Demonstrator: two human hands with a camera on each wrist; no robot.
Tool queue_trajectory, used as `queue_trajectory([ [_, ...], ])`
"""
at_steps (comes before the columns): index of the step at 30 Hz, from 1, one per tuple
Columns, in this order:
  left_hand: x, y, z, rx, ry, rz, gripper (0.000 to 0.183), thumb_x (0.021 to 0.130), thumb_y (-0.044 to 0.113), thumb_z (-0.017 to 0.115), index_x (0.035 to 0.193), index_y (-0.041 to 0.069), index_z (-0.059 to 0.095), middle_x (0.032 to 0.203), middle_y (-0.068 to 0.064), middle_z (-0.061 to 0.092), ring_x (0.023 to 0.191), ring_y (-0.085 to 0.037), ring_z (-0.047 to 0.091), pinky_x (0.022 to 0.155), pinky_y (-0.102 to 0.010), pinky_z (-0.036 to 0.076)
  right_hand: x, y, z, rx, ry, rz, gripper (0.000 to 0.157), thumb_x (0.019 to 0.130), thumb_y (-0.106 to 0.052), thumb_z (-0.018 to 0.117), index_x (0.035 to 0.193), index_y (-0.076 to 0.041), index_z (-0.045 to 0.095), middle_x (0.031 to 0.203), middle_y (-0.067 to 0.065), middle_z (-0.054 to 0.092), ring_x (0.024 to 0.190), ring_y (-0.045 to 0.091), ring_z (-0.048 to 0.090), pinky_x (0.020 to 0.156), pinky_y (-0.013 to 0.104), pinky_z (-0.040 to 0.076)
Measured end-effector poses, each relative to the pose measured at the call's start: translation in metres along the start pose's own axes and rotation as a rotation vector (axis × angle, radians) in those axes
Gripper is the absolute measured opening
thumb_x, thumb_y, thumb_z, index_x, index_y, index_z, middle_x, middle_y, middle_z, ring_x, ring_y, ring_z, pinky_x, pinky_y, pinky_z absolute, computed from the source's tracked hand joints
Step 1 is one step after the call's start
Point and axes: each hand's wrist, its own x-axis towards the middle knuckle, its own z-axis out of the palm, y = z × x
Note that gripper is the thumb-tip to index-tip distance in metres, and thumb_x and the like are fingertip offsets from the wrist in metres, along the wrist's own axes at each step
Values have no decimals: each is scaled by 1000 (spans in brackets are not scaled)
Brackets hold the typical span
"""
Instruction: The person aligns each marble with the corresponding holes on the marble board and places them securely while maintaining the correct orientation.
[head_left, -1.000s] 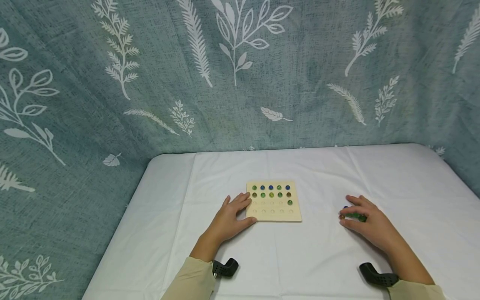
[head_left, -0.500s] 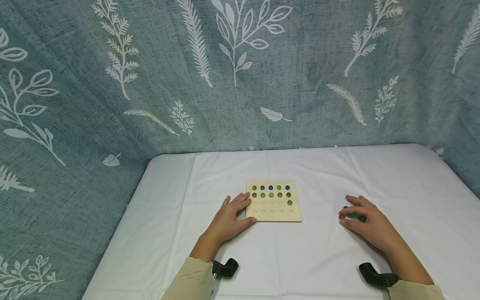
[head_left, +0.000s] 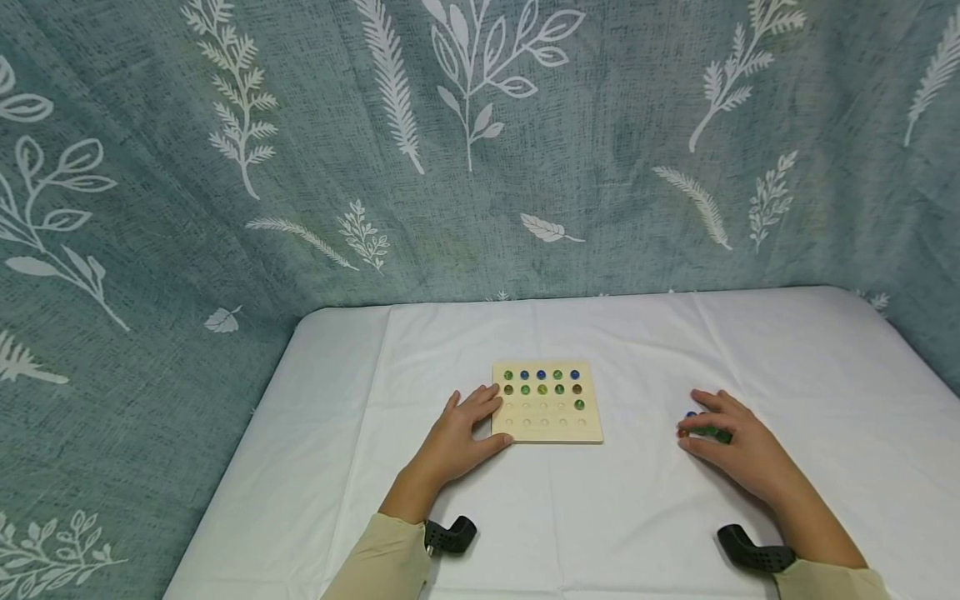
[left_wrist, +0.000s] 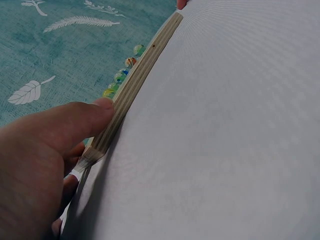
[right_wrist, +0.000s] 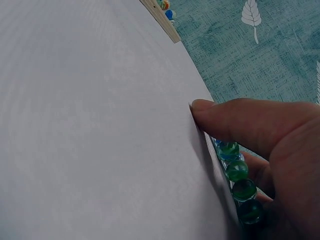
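Note:
A pale wooden board (head_left: 545,432) with rows of round hollows lies on the white cloth. Green, blue, yellowish and brown glass marbles (head_left: 542,390) fill its two far rows, and one green marble (head_left: 579,405) sits at the right end of the third row. My left hand (head_left: 461,437) rests against the board's left side, thumb at the near-left corner, fingertips at the left edge. My right hand (head_left: 738,446) rests on the cloth, loosely curved around several loose marbles (right_wrist: 237,171), mostly green. Its thumb tip touches the cloth; the fingers partly hide the marbles.
White cloth (head_left: 622,500) covers the table, with a blue-green leaf-patterned curtain (head_left: 600,192) behind and at the sides. Black wrist devices (head_left: 452,535) sit at both beige sleeves (head_left: 386,558). A stretch of cloth separates the board from the loose marbles.

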Motion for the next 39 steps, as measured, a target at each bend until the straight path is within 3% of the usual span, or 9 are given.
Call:
queue_trajectory([
  [15,-1,-1,-1,-3,5,12,67,88,44,72,144,14,52,156,9,38,148,-12,29,127,-38,7,0,-2,0,-6,-6,11,31,88,-35,74,107,-10,76,153,25,37,147,52,12,106,81,15],
  [25,-1,0,-2,-1,8,16,67,88,45,71,144,14,52,156,8,39,147,-13,30,127,-39,8,3,-9,-4,4,-25,81,38,88,-39,73,110,-8,75,151,25,40,146,52,14,109,78,14],
  [33,-1,2,-3,-3,-3,16,67,88,44,71,145,14,51,156,7,39,147,-14,30,127,-39,7,8,-23,-4,-18,32,37,42,91,-38,69,114,-3,73,147,22,47,142,50,27,106,74,27],
  [39,-2,2,-3,-7,2,13,67,88,44,71,145,14,52,156,7,39,147,-13,30,127,-40,8,17,-42,6,24,53,23,42,92,-37,69,116,-3,72,146,20,49,142,46,32,107,72,30],
])
